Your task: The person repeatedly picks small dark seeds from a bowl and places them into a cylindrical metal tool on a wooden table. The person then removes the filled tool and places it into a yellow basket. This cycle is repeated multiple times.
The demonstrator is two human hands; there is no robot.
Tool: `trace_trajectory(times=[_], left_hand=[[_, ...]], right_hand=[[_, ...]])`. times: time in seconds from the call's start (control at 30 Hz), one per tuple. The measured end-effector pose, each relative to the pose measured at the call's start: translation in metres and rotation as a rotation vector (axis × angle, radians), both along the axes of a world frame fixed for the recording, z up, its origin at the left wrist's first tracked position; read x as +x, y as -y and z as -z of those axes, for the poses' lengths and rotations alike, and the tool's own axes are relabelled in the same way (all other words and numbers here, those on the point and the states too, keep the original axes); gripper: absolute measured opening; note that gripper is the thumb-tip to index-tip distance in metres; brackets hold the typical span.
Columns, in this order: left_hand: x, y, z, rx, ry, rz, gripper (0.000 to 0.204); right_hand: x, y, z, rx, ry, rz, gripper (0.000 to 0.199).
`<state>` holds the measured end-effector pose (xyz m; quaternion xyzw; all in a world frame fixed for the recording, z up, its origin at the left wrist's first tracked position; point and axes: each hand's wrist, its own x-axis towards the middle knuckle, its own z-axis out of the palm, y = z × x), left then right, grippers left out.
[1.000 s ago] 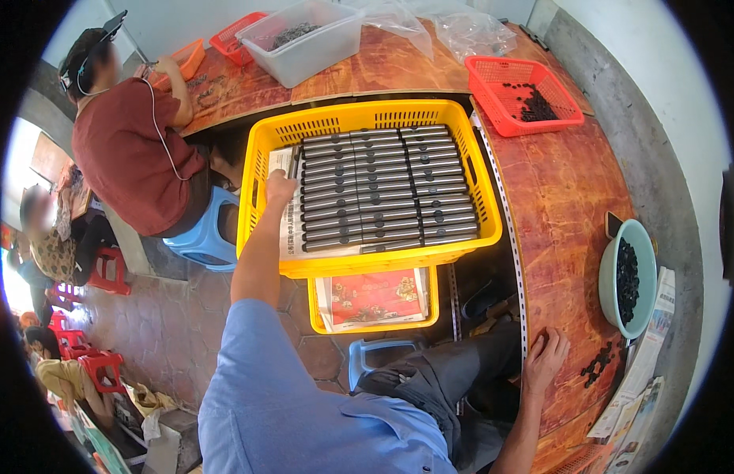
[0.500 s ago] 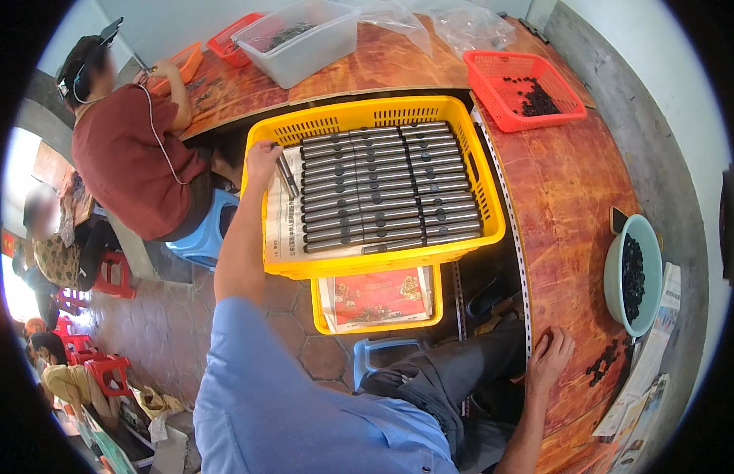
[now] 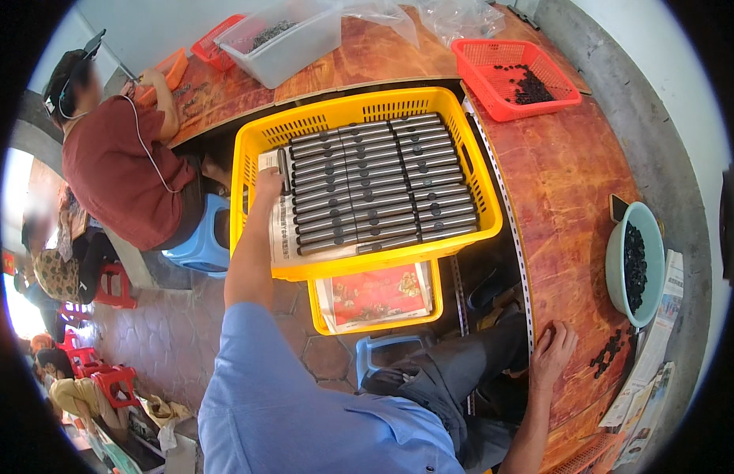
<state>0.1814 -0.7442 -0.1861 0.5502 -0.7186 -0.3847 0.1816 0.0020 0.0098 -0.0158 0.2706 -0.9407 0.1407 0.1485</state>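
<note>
My left hand is closed on a metal tube at the left end of a yellow basket. The tube stands crosswise to the others, over the newspaper lining. Beside it, silvery metal tubes with dark ends lie packed in three columns. My right hand lies on the wooden table near its edge, fingers loosely bent and apart, with nothing in them. Small black parts are scattered to its right, below a pale green bowl holding more of them.
A red basket with black parts stands at the far right. At the back is a translucent bin. A second yellow basket sits lower down. At left a person in a dark red shirt sits on a blue stool.
My left hand has moved nearer and lower in the basket, bringing the tube from a slant to nearly upright against the left ends of the rows. My right hand stays put.
</note>
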Motion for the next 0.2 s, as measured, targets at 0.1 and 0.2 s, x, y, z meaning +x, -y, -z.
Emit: trace_trajectory(times=[0.1,0.2], left_hand=[[-0.002,-0.006,0.007,-0.098,0.008,0.043,0.052],[-0.005,-0.011,0.002,-0.184,0.108,0.047,0.055]], right_hand=[[0.0,0.0,-0.001,0.001,-0.004,-0.001,0.021],[0.0,0.0,-0.003,0.001,0.022,0.005,0.023]])
